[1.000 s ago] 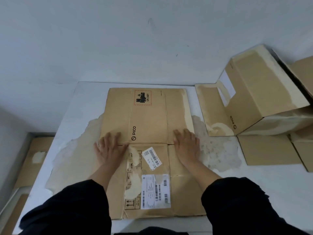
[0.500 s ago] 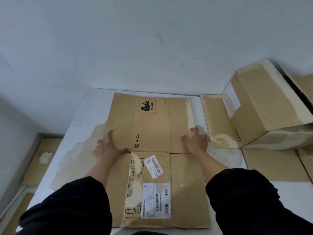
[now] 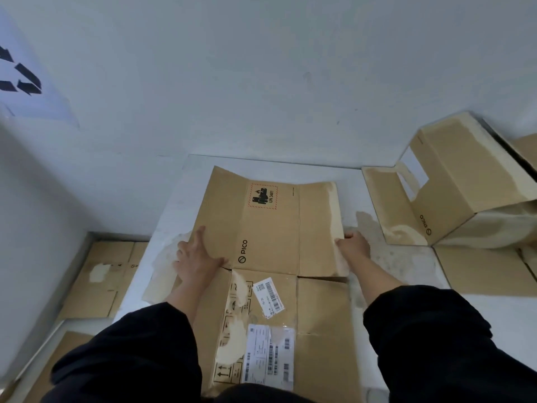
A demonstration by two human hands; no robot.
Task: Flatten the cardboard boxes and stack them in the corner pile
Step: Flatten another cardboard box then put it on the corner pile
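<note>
The far half of a flattened brown PICO-printed cardboard box (image 3: 270,228) is gripped at both side edges: fingers of the left hand (image 3: 195,257) are spread wide over its left flap with the thumb along the fold, while the right hand (image 3: 353,245) is curled round the right edge. The panel is lifted slightly off the white tabletop (image 3: 406,263), its near half lying flat. A partly collapsed brown cardboard box (image 3: 453,190) is seen to the right. Flattened cardboard sheets (image 3: 107,280) are stacked on the floor at left.
</note>
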